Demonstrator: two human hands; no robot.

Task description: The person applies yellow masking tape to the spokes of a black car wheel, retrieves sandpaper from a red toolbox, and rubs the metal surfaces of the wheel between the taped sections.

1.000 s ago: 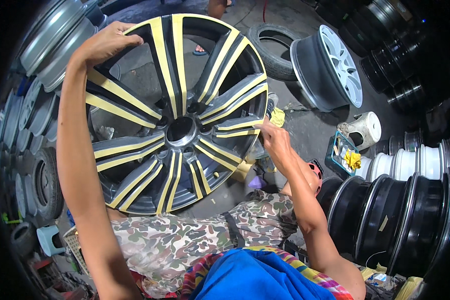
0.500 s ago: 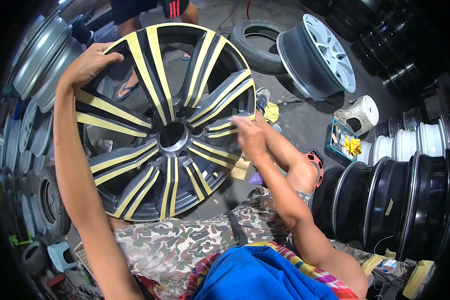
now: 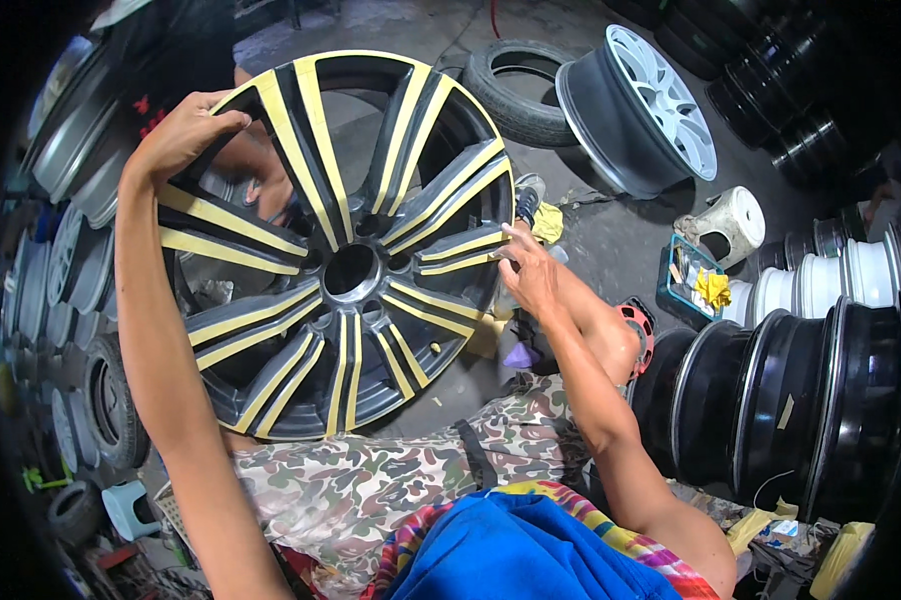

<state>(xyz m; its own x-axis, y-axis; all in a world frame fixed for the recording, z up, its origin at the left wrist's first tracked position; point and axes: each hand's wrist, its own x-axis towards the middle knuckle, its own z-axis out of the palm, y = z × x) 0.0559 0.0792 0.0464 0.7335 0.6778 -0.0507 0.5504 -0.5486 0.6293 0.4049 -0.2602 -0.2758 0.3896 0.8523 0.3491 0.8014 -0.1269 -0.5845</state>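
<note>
One yellow-striped wheel is meeting far edge of camouflage shorts; left hand clamping its upper-left edge, right hand touching right edge, fingers bending loosely, slightly apart.

The wheel rim is black and has paired spokes with pale yellow faces, and its outer lip (a thin ring) shows yellow too. It stands in tilted position, front face turned toward the viewer, lower edge just beside the person's camouflage shorts.
</note>
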